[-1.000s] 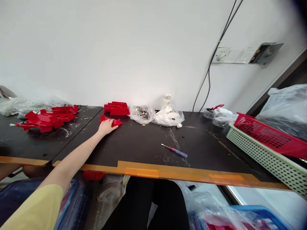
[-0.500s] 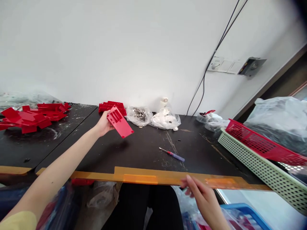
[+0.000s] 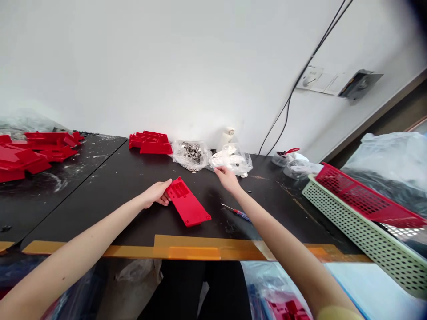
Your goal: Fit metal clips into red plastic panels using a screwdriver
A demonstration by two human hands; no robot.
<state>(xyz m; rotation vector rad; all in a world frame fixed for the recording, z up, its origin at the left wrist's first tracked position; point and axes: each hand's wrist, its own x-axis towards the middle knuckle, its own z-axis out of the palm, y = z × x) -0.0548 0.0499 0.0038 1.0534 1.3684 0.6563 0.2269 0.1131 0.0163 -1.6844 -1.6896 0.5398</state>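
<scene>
My left hand [image 3: 158, 194] grips the upper left edge of a flat red plastic part [image 3: 189, 205], tilted over the black table [image 3: 133, 178]. The part has slots near its upper end and small round posts at its corners. My right hand [image 3: 227, 178] is at the front edge of an open clear bag of white pieces [image 3: 233, 159], its fingers pressed together; whatever they hold is too small to make out. A screwdriver [image 3: 237, 212] with a red and blue handle lies partly behind my right forearm.
A bag of small metallic pieces [image 3: 191, 153] and stacked red parts [image 3: 151, 142] stand near the wall. More red parts [image 3: 23, 158] lie at left. Green [image 3: 360, 235] and red baskets [image 3: 363, 193] stand at right. Orange tape [image 3: 193, 253] lines the front edge.
My left hand has brought the red part down and to the right, nearer the table's front. My right hand has moved from below the table edge up to the bag of white pieces.
</scene>
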